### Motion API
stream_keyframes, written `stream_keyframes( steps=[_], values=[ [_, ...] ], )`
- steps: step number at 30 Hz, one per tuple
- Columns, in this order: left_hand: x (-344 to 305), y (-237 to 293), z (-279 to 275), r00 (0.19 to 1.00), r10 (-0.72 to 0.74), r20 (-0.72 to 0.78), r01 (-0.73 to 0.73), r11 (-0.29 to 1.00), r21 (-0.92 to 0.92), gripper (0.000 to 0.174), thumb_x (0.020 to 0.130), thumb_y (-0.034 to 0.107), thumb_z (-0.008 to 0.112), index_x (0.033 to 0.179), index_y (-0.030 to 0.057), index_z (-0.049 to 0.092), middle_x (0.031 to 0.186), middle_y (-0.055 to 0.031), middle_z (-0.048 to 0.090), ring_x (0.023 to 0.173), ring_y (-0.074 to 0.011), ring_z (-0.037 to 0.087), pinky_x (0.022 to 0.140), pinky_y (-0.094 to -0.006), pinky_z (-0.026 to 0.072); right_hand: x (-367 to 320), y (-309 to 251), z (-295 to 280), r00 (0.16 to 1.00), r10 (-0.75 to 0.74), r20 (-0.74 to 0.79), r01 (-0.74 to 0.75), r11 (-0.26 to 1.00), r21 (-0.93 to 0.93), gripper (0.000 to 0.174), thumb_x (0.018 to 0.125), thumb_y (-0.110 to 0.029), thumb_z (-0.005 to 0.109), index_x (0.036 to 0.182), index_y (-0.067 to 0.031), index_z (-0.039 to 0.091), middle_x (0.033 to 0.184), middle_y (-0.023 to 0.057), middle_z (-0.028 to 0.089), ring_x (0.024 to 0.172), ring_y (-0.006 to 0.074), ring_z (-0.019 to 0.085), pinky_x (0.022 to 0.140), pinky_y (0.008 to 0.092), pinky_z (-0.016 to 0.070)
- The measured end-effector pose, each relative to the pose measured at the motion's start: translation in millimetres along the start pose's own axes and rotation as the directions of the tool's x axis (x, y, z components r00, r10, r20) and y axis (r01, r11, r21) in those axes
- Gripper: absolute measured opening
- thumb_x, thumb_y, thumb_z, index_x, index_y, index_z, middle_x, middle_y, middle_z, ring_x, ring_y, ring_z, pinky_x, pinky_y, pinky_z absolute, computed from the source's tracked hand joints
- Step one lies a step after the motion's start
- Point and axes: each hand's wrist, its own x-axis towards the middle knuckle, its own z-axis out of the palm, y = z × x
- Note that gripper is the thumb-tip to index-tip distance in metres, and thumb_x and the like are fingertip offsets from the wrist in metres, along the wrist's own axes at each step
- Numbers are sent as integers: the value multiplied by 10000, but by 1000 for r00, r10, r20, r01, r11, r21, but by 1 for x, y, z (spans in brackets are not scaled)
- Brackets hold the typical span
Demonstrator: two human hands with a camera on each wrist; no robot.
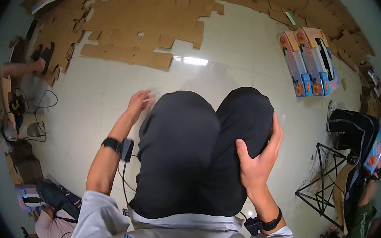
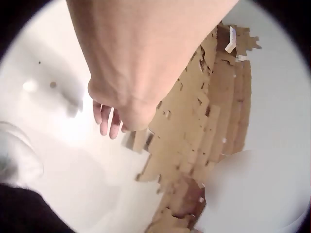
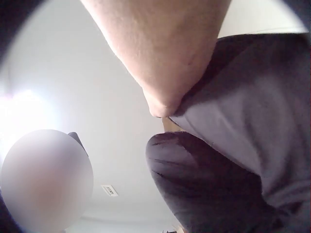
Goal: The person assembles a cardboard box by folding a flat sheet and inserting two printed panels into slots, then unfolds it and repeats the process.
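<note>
My left hand (image 1: pixel 141 101) hangs in the air just left of my left knee (image 1: pixel 184 107), its fingers loosely extended and slightly blurred. Nothing shows between those fingers (image 2: pixel 113 127) in the left wrist view either. On the other side, my right hand (image 1: pixel 260 164) rests against the outer side of my right thigh (image 1: pixel 240 128). Its thumb lies on top of the black trouser fabric, and the fingers stretch along the side toward the knee. From the right wrist, only the back of the wrist and part of the hand (image 3: pixel 163 104) show; the fingers are hidden.
Flattened cardboard (image 1: pixel 140 18) covers the far floor. Two colourful boxes (image 1: pixel 309 61) lie at the far right. A black-framed folding stool (image 1: pixel 324 182) and a person in dark trousers (image 1: pixel 350 123) are on the right. Cables (image 1: pixel 40 104) and other people are on the left.
</note>
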Motion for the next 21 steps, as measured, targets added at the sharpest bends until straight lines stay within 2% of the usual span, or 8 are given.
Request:
stream_keyframes(
  steps=[3,4,7,8,11,12,15,21],
  values=[
    [47,4,5,986,-96,-133,95,995,-11,374,1076,221,495,1392,46,596,1254,-95,738,1065,-152,704,844,-272,530,5,-8,5,1000,6,2,-6,1000,-24,961,765,-181,859,1557,52,366,1437,269,457,1334,439,497,1158,480,398],
    [60,12,9,990,-95,-102,96,995,3,504,1105,263,491,1551,31,446,1383,-96,669,1245,-262,652,1041,-366,527,6,-12,8,1000,5,2,-5,1000,-27,962,758,-178,859,1551,59,368,1435,277,454,1334,445,494,1158,486,396],
    [104,29,26,993,-113,-19,95,905,-415,643,1086,325,552,1632,77,318,1538,-131,526,1331,-313,594,1164,-454,459,3,-13,14,1000,14,12,-14,1000,2,965,725,-151,862,1528,74,376,1431,297,444,1335,464,482,1151,507,394],
    [118,35,29,987,-161,17,139,791,-596,757,1070,386,589,1676,142,205,1638,-154,370,1378,-356,549,1202,-521,430,2,-12,15,1000,20,14,-20,1000,15,968,720,-145,863,1527,73,377,1431,296,444,1335,463,482,1149,507,395],
    [114,89,60,928,-370,40,169,326,-930,607,1057,353,632,1519,48,382,1515,-187,476,1334,-329,578,1068,-516,547,5,-9,11,999,30,19,-30,999,17,978,699,-133,876,1523,60,386,1426,286,449,1320,454,493,1132,508,411],
    [113,100,69,931,-360,-59,78,355,-931,485,1065,246,621,1461,18,461,1431,-201,556,1288,-342,615,1035,-487,588,7,-9,12,999,35,27,-35,999,30,976,700,-131,878,1523,58,388,1424,286,450,1313,454,498,1128,507,416],
    [207,53,34,979,-186,-86,-66,112,-992,346,1057,108,613,1365,-37,549,1324,-206,639,1223,-342,657,976,-415,633,8,-5,13,999,18,38,-20,998,52,967,708,-125,880,1524,49,392,1412,284,456,1294,455,511,1115,508,429],
    [130,124,20,995,32,91,84,166,-983,285,1021,-7,634,1286,-101,586,1267,-244,672,1154,-324,698,927,-351,662,15,-2,14,1000,29,-5,-29,997,76,936,722,-144,894,1512,32,425,1377,257,488,1269,436,541,1092,483,457]
  ],
)
